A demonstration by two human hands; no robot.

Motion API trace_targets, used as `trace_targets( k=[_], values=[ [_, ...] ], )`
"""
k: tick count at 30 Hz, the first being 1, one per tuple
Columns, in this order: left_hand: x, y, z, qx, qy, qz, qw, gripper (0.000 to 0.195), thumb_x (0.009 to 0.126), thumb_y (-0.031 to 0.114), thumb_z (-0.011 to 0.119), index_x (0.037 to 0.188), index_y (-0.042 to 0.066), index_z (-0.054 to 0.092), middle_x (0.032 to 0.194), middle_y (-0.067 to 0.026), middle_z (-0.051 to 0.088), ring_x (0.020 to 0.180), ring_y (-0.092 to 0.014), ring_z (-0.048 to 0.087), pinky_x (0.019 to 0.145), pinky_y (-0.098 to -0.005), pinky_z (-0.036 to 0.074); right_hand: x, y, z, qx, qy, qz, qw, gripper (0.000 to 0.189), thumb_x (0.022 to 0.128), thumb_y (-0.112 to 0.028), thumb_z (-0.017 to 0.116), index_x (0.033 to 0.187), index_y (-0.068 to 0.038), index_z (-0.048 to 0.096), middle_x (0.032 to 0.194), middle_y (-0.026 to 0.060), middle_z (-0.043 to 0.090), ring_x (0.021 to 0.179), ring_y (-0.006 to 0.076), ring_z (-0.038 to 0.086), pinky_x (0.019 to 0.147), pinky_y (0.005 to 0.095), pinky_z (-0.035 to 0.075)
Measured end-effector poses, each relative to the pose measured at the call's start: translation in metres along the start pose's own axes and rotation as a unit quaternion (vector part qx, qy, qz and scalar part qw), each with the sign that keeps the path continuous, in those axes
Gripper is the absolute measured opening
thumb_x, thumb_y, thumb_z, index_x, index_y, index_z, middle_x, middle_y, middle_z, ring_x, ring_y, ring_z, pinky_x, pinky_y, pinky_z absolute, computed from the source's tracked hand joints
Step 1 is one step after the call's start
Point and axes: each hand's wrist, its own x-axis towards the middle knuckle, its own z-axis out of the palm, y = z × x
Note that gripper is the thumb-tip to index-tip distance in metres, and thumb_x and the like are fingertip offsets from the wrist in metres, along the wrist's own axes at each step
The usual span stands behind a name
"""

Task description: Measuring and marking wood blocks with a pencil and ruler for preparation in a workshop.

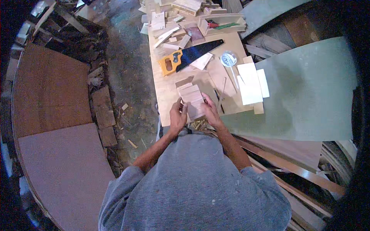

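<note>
A small wooden box or block [192,99] with pale, striped grain is held between my two hands over the near end of the workbench. My left hand [178,115] grips its left side, thumb near the lower edge. On the opposite side my right hand [211,112] holds it, with the fingers partly hidden behind the wood. Just right of the hands lie a dark pencil-like stick [218,101] and a thin wooden strip [222,91]. Beyond them rests a handsaw [192,55] with a yellow handle and a dark blade.
The plywood benchtop [166,98] carries wood offcuts [170,36], a wooden tray [223,24] holding red and green items, and a clear cup [228,59] with a white stick. White sheets [251,83] overlap its right edge. A large green panel [315,95] stands right; brown boards [52,89] lie left.
</note>
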Motion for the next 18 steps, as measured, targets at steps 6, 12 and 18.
trace_targets(
  k=[6,12,18],
  values=[
    [-0.001,0.005,0.000,0.017,0.008,-0.009,1.000,0.046,0.090,0.019,0.059,0.128,-0.005,0.051,0.084,-0.0173,0.057,0.076,-0.025,0.057,0.070,-0.0367,0.047,0.003,0.002,0.000,-0.040,-0.008,-0.004,0.999,0.051,0.087,-0.001,0.046,0.138,-0.002,0.040,0.120,0.0102,0.055,0.108,0.0170,0.051,0.094,0.0299,0.040],
    [0.000,-0.005,0.004,0.026,0.007,-0.027,0.999,0.048,0.087,0.015,0.064,0.130,-0.003,0.051,0.084,-0.0127,0.058,0.077,-0.021,0.056,0.070,-0.0333,0.048,0.007,0.011,-0.006,-0.056,-0.008,0.001,0.998,0.051,0.087,-0.002,0.047,0.137,-0.006,0.042,0.112,0.0094,0.057,0.100,0.0158,0.053,0.088,0.0292,0.043],
    [0.000,-0.012,0.006,0.049,0.011,-0.020,0.999,0.046,0.088,0.015,0.063,0.129,-0.003,0.051,0.085,-0.0122,0.057,0.077,-0.020,0.057,0.069,-0.0325,0.049,0.008,0.016,-0.008,-0.076,-0.015,-0.016,0.997,0.049,0.088,-0.006,0.050,0.136,-0.005,0.042,0.112,0.0098,0.058,0.099,0.0167,0.055,0.087,0.0300,0.044]
  ],
)
